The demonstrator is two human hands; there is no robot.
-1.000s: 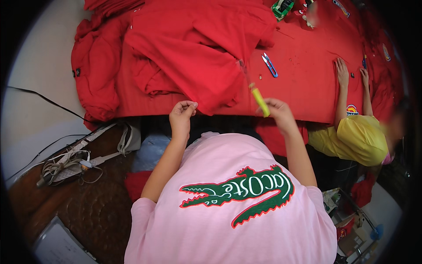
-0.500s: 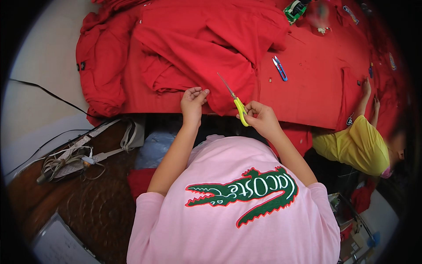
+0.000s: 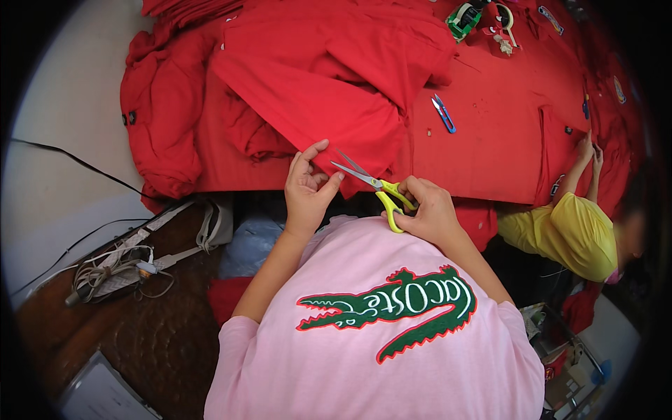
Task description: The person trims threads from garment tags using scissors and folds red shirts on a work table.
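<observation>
My right hand (image 3: 428,208) is wrapped round the yellow handles of a pair of scissors (image 3: 378,184). Their blades stand apart and point up-left, toward my other hand. Just left of the blade tips, my left hand (image 3: 309,189) is raised with thumb and fingers spread; I see nothing between them. Beyond both hands lies a rumpled red garment (image 3: 308,91), its lower corner reaching the near table edge behind the blades. Whether the blades touch the cloth, I cannot tell.
Blue thread snips (image 3: 443,114) lie on the red-covered table (image 3: 490,147). A green tape dispenser (image 3: 463,21) sits farther back. More red garments (image 3: 164,119) are heaped at left. A co-worker in yellow (image 3: 570,234) works at right. Tangled cables (image 3: 112,273) lie lower left.
The scissors' blades have spread apart, and my right hand has drawn slightly nearer me. My left hand's fingers have uncurled and parted. The garment's front fold has shifted.
</observation>
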